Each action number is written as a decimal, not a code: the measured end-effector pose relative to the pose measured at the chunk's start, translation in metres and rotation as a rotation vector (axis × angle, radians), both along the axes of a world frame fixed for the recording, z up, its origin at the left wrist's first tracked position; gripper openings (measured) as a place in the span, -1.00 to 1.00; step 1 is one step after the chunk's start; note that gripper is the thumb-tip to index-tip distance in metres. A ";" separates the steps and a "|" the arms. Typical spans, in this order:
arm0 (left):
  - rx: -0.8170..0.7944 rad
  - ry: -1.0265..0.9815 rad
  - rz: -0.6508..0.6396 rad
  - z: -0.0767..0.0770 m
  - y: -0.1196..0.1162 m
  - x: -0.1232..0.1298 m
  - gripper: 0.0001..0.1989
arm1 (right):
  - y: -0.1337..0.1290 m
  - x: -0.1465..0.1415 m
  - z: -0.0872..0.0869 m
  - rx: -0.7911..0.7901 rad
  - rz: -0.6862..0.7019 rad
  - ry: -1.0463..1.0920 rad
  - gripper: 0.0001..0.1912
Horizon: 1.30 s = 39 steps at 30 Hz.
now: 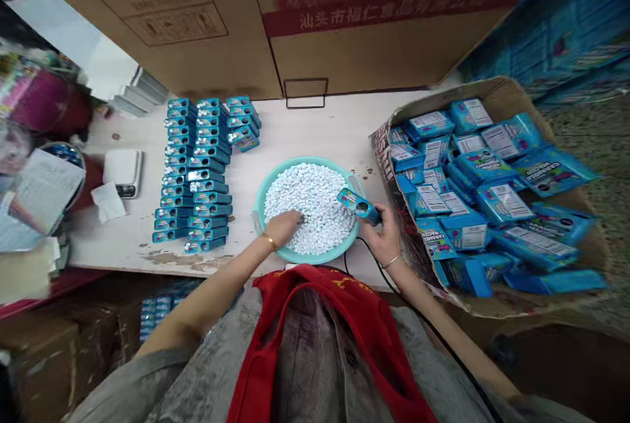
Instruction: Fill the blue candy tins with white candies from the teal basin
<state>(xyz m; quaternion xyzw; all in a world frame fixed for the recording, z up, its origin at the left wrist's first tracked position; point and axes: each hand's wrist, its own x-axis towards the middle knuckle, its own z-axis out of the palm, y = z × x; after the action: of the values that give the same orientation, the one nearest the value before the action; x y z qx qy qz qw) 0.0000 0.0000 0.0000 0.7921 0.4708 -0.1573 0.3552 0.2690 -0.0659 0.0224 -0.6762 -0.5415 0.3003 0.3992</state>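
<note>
A round mint-green basin [260, 187] in front of me is filled with small white candies [315, 197]. My left hand [285, 227] reaches over the basin's left side, its fingers curled together down among the candies; the fingertips are partly hidden. My right hand [386, 234] is closed on the lower end of a small blue candy box [355, 202] with a dark round opening. That box is tilted over the basin's right rim, its far end above the candies.
Similar blue boxes [209, 180] stand in rows at the left. A cardboard carton [506, 85] at the right holds many blue packs [485, 164]. A large cardboard box [344, 59] walls off the back. A small white scale [123, 170] sits far left. A black cable [423, 318] crosses my right arm.
</note>
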 end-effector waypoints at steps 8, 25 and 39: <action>0.016 -0.107 0.028 -0.004 -0.002 0.028 -0.72 | -0.003 0.000 0.011 -0.050 -0.066 0.018 -0.65; 0.209 0.031 -0.384 0.178 0.049 0.018 -0.80 | 0.011 -0.027 0.009 0.088 0.177 -0.099 -0.57; 0.373 -0.101 -0.363 0.214 0.063 0.013 -0.66 | 0.013 -0.052 0.009 0.086 0.196 0.117 -0.65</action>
<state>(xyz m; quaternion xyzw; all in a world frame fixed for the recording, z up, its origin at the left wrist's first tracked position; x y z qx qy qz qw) 0.0127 0.0628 0.2137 0.9223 0.3233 -0.0891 0.1921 0.2165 -0.0529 0.0316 -0.5835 -0.5933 0.3533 0.4274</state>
